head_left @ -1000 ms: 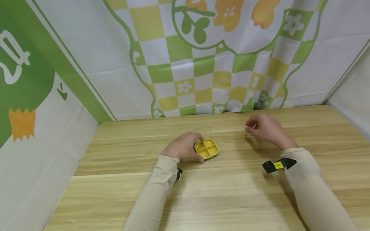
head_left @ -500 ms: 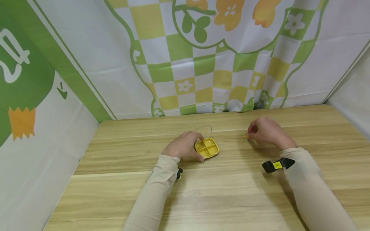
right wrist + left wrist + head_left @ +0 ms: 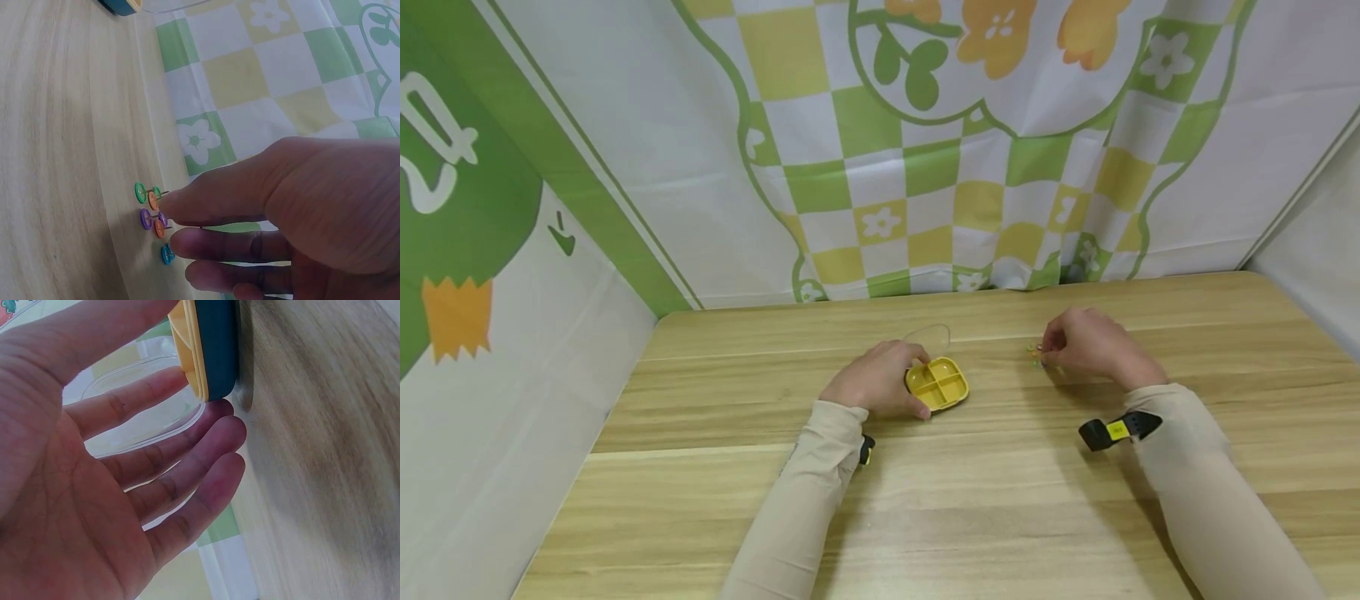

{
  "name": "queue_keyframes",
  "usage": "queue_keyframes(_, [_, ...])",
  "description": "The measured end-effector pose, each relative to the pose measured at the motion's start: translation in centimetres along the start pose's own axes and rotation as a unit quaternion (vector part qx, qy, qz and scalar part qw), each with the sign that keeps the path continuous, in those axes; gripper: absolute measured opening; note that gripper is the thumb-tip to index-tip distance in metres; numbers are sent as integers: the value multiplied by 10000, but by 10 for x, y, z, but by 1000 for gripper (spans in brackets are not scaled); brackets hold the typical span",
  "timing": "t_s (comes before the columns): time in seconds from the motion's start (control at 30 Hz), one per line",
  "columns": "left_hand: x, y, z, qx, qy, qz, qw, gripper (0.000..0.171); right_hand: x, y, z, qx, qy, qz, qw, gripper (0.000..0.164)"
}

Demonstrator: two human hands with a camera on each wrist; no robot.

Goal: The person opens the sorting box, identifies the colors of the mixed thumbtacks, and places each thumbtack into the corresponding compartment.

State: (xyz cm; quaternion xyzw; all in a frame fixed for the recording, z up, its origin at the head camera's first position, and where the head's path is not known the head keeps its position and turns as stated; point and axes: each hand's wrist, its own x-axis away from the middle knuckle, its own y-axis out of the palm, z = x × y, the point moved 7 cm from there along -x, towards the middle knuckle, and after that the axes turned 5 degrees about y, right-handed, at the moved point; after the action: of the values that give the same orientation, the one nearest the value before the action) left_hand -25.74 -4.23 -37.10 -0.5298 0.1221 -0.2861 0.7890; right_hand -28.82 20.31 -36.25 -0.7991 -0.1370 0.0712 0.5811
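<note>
My left hand [image 3: 880, 382] grips a small yellow four-compartment box [image 3: 942, 393] between thumb and forefinger. Its outside is teal, seen in the left wrist view as a teal wall [image 3: 217, 350], and its clear lid [image 3: 134, 428] stands open behind. The other left fingers extend under the lid. My right hand [image 3: 1093, 346] is lowered at a little cluster of thumbtacks [image 3: 153, 201] in green, orange, purple and blue. Thumb and forefinger are close together among the tacks, beside the blue thumbtack [image 3: 167, 254]. Whether a tack is pinched between them cannot be made out.
Both hands work over a wooden table [image 3: 925, 517]. A checked, flowered cloth [image 3: 925, 192] hangs along its back edge, and a printed panel [image 3: 550, 333] stands on the left. The tacks lie to the right of the box.
My right hand has come down onto the thumbtacks, its fingers drawn closer together, and then stays there. Fewer tacks show beside it now. The left hand and box have not moved noticeably.
</note>
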Motion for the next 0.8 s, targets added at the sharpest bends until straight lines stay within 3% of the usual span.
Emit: queue_keyframes(0.8, [0, 0, 1, -20, -5, -60, 10000, 70, 1, 6, -1, 74, -16, -169, 9998, 4])
